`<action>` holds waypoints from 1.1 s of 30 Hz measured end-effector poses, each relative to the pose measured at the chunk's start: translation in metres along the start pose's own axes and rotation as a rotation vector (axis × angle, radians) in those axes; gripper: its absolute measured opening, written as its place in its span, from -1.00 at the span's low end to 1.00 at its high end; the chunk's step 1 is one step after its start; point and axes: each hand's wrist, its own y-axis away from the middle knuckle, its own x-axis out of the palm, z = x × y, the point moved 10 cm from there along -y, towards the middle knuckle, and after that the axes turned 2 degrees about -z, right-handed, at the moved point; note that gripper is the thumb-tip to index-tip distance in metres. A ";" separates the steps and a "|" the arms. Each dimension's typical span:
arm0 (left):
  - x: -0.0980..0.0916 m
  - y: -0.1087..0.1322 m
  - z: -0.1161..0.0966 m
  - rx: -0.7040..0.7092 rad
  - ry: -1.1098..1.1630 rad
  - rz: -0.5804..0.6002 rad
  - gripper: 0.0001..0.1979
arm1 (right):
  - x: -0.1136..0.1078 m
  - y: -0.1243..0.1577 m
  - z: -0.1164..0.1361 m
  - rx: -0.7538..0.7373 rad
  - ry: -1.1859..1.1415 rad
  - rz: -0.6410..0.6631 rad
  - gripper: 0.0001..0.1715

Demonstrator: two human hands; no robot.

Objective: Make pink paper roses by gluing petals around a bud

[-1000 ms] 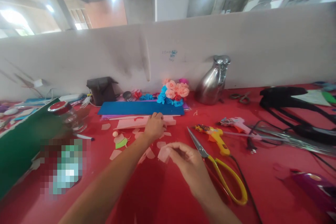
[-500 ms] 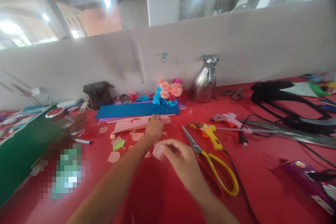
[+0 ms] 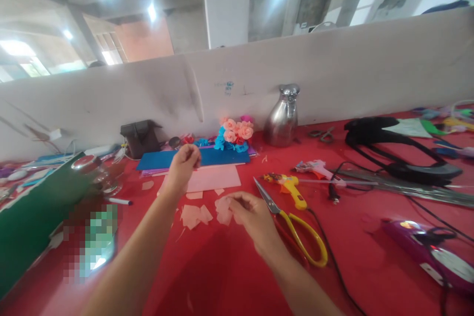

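My right hand (image 3: 252, 219) pinches some pale pink paper petals (image 3: 223, 211) between thumb and fingertips, low over the red table. My left hand (image 3: 185, 165) is raised with its fingers curled together over a sheet of pink paper (image 3: 217, 178). Whatever may be inside those fingers is hidden. Several loose pink paper pieces (image 3: 191, 215) lie on the table between my forearms. Blue sheets (image 3: 213, 157) are stacked just behind the pink paper. Scissors with yellow handles (image 3: 291, 224) lie partly open right of my right hand.
A yellow glue gun (image 3: 292, 190) and a pink glue gun (image 3: 314, 170) lie to the right, with cords trailing. A steel jug (image 3: 282, 118) and a paper flower bunch (image 3: 235, 134) stand by the wall. At left are a clear jar (image 3: 98, 175) and green board (image 3: 40, 217).
My left hand has lifted off the pink paper and moved left, its fingers curling in. The pink sheet now lies flatter. My right hand stays nearly in place with its petals.
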 end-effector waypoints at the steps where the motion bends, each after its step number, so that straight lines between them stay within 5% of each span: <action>1: -0.012 0.009 -0.007 0.001 0.016 -0.048 -0.88 | 0.001 -0.001 -0.002 0.017 -0.020 -0.002 -0.76; 5: -0.022 0.056 0.009 -0.223 0.128 -0.017 -0.81 | 0.003 -0.004 -0.011 0.055 -0.112 -0.028 -0.76; 12: 0.007 0.111 0.061 -0.571 0.319 0.134 -0.60 | 0.000 -0.010 -0.027 0.123 -0.186 -0.092 -0.79; 19: 0.027 0.130 0.076 -0.679 0.226 0.148 -0.58 | 0.002 -0.012 -0.028 0.096 -0.194 -0.069 -0.75; 33: 0.027 0.129 0.077 -0.675 0.232 0.132 -0.67 | 0.003 -0.008 -0.032 0.129 -0.159 -0.059 -0.74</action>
